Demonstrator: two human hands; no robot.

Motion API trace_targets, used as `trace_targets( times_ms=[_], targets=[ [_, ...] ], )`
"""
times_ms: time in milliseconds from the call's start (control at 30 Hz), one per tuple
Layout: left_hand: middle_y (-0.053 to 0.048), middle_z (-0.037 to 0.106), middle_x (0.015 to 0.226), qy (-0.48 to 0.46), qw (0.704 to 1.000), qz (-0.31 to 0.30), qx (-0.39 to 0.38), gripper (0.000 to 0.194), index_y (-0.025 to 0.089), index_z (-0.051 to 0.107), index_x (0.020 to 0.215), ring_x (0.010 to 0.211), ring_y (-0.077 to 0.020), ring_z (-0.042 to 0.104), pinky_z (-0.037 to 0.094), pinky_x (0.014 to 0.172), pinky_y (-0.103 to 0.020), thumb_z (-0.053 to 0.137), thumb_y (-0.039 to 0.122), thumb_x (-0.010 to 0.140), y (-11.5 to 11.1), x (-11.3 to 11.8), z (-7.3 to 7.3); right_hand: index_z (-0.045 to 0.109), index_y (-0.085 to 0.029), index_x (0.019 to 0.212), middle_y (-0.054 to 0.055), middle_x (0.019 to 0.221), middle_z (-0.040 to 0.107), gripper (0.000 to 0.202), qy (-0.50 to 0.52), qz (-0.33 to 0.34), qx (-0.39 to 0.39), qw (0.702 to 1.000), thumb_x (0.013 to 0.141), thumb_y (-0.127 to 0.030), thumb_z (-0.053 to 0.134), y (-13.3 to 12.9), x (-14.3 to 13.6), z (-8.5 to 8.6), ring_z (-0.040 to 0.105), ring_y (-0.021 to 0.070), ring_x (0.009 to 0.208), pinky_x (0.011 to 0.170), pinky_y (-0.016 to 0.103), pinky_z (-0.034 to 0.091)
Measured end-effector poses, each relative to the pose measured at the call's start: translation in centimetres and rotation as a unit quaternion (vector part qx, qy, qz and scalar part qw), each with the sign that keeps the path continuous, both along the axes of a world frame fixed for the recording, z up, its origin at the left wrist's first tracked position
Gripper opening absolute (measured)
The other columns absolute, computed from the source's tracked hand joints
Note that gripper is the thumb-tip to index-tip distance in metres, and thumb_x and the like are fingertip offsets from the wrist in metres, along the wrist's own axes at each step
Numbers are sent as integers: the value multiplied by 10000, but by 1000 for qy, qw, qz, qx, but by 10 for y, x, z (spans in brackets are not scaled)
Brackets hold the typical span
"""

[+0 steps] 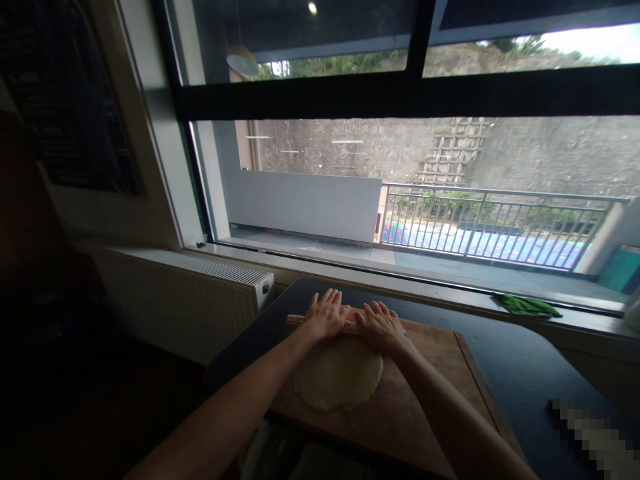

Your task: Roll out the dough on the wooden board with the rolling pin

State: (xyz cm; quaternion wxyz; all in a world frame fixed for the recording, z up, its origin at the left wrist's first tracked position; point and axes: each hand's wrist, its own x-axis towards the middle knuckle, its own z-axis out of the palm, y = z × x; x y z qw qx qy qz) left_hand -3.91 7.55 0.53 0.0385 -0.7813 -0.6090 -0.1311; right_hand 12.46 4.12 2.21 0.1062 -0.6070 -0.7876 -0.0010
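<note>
The person's two bare forearms (pixel 440 393) lie nearest, reaching forward from the bottom of the view over a wooden board (pixel 430 373) on a dark table (pixel 510 347). The left hand (pixel 327 313) and the right hand (pixel 383 325) rest palm down on a rolling pin (pixel 351 327), side by side near its middle, with fingers stretched forward; neither appears curled round it, though what the thumbs and palms do underneath is hidden. The pin lies crosswise at the far edge of a pale dough sheet (pixel 340 373), which sits on the board between the forearms, spread broad and roughly round. As far as this view shows, the flattening looks well advanced: the dough is one wide piece, lying low against the wood. Its near edge is wavy and uneven, so the outline does not look finished, and nothing shows it cut, folded or filled. Its thickness is hard to judge in this dim light, and the hands and pin cover the far edge, so whether it is even all over cannot be told. Beyond the table, a green cloth (pixel 529 305) lies on the windowsill (pixel 430 290), well apart from the dough, and a radiator (pixel 200 300) stands to the left.
</note>
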Motion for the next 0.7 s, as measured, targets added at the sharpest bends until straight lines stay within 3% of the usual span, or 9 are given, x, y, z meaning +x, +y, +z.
trace_targets(
  times_ms=[100,167,300,400,500,600,700],
  targets=[
    [-119,257,1456,-10,998,38,-52,642,101,299,1387,1355,-252,172,139,1072,-516,171,507,906,23,6,8,477,-277,1240,87,1310,468,450,-2,-8,-6,1000,925,-453,208,19,-2,5,332,253,1260,944,471,297],
    [-118,289,1444,-13,999,31,-36,625,111,337,1371,1348,-251,198,150,1071,-511,181,502,909,13,4,6,474,-241,1249,103,1329,449,489,1,-4,0,1000,925,-467,185,10,-1,4,317,257,1273,956,467,294],
    [-88,396,1394,-12,997,-53,59,512,154,424,1326,1318,-229,277,182,1080,-465,210,410,937,-55,-12,-7,378,-218,1337,60,1408,369,527,5,41,18,999,919,-486,201,-50,8,-10,236,205,1323,1051,403,209],
    [-85,332,1430,-7,987,-136,88,507,156,326,1383,1324,-222,265,202,1087,-429,253,393,941,-118,-30,-16,254,-213,1408,39,1466,263,572,1,134,46,990,907,-490,268,-106,22,-22,190,197,1345,1087,384,161],
    [-49,249,1468,7,982,-173,73,519,202,224,1421,1337,-208,234,198,1095,-404,282,390,940,-154,-43,-19,186,-214,1431,37,1491,169,611,-5,203,54,978,902,-504,284,-135,32,-26,136,209,1361,1091,380,162],
    [-58,257,1464,14,984,-168,63,528,184,231,1419,1340,-206,227,185,1098,-405,264,403,940,-141,-42,-18,231,-197,1418,45,1478,222,590,-4,179,35,983,910,-494,258,-122,26,-21,161,199,1355,1093,371,152],
    [-83,316,1438,11,990,-125,62,540,149,306,1392,1338,-220,230,153,1098,-440,255,424,930,-90,-27,-14,344,-198,1366,54,1432,335,552,10,81,16,997,910,-494,248,-76,10,-11,221,202,1333,1077,379,165]
  ],
)
